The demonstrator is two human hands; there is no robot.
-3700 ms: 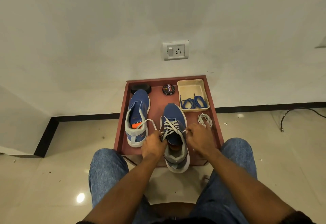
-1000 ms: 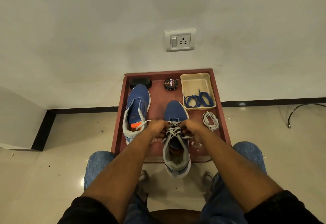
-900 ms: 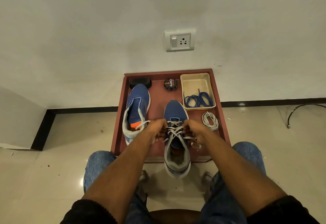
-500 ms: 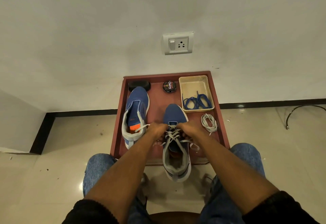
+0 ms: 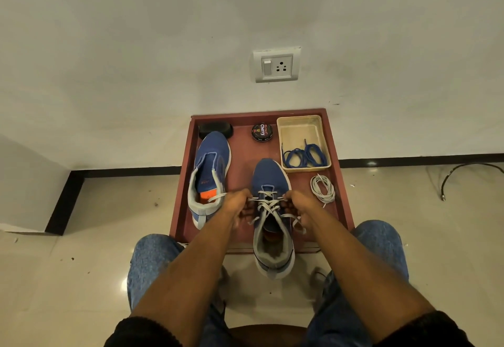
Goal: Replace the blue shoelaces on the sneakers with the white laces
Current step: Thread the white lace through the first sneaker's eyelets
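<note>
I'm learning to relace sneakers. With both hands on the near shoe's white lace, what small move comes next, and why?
Probably pull the crossings snug. The left hand and right hand pinch the white lace at the near shoe, where its crossings look loose and the ends hang free.

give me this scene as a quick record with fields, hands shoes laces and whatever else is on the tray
left hand: left hand pinches the white lace at the near shoe's left eyelets
right hand: right hand pinches the same lace on the right side
near shoe: blue sneaker, partly laced white, heel overhanging the tray edge
far shoe: second sneaker, left, no lace through its eyelets
blue laces: blue laces in the beige bin
spare lace: coiled white lace on the tray
other: polish tin, black object
</note>
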